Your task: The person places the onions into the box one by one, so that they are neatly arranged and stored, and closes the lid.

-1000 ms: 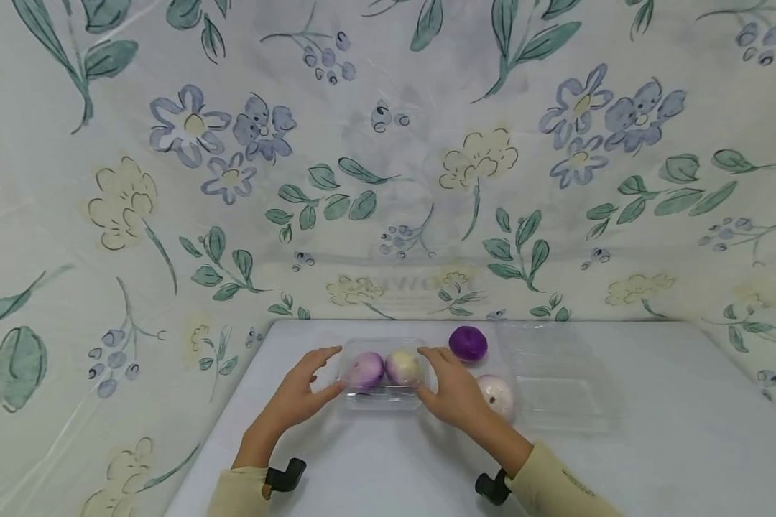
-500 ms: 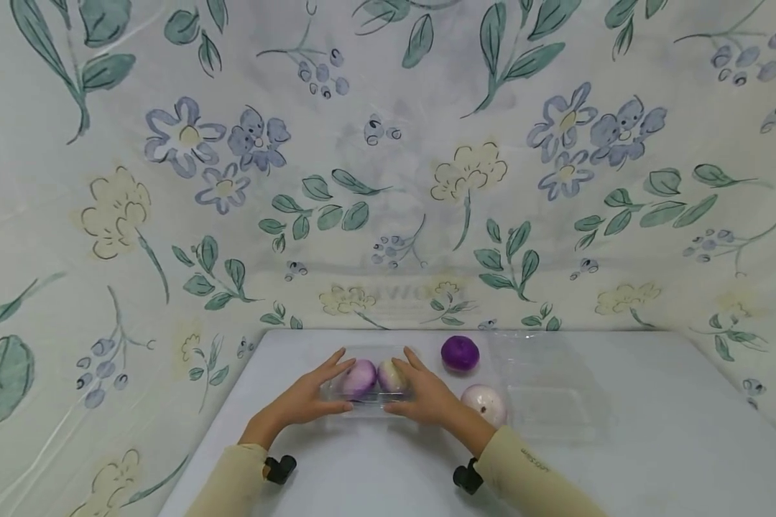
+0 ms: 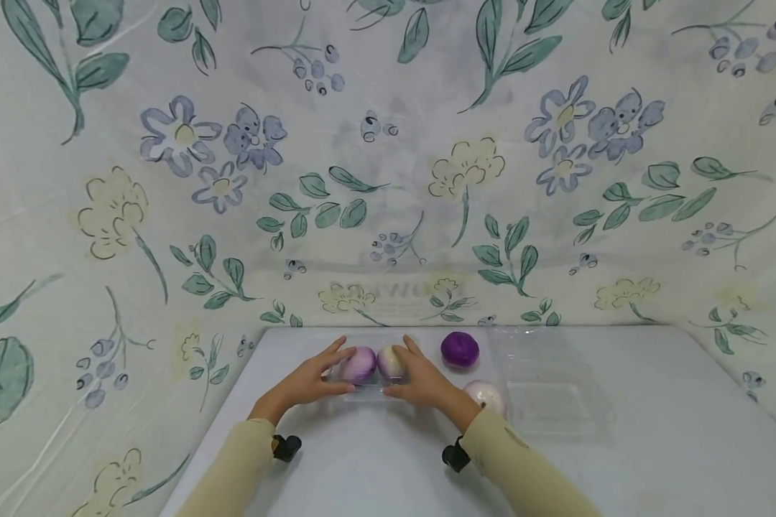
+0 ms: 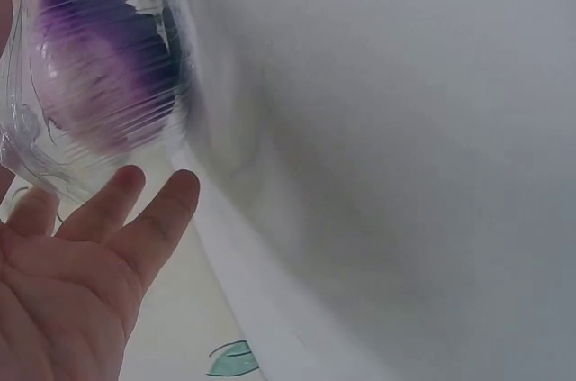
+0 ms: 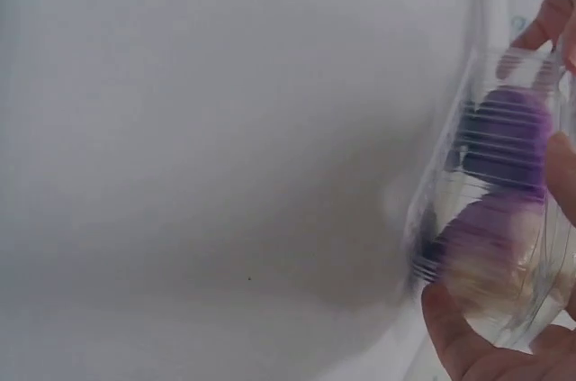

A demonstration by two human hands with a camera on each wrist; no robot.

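Observation:
A clear plastic clamshell box [image 3: 362, 393] holds two round purple-and-white onions [image 3: 358, 365] side by side. At its left end my left hand [image 3: 310, 377] grips it, thumb at the front and fingers on top. My right hand [image 3: 423, 377] holds the other end the same way, its fingers in front of part of the paler onion [image 3: 389, 362]. In the left wrist view, several fingers [image 4: 153, 228] extend beside the box's ribbed wall [image 4: 108, 66]. The right wrist view shows fingers round the box [image 5: 531, 246]. A shadow falls on the table before it.
A dark purple onion [image 3: 460, 350] and a whitish onion [image 3: 485, 395] sit right of my right hand; my forearm partly hides the whitish one. Farther right lies another clear plastic container [image 3: 550, 409]. The white table [image 3: 672, 431] ends at a flower-print sheet [image 3: 388, 215] behind.
My hands have closed in on the box from its two ends and now hold it. Box and onions have shifted slightly away from me or upward. The other onions have stayed put.

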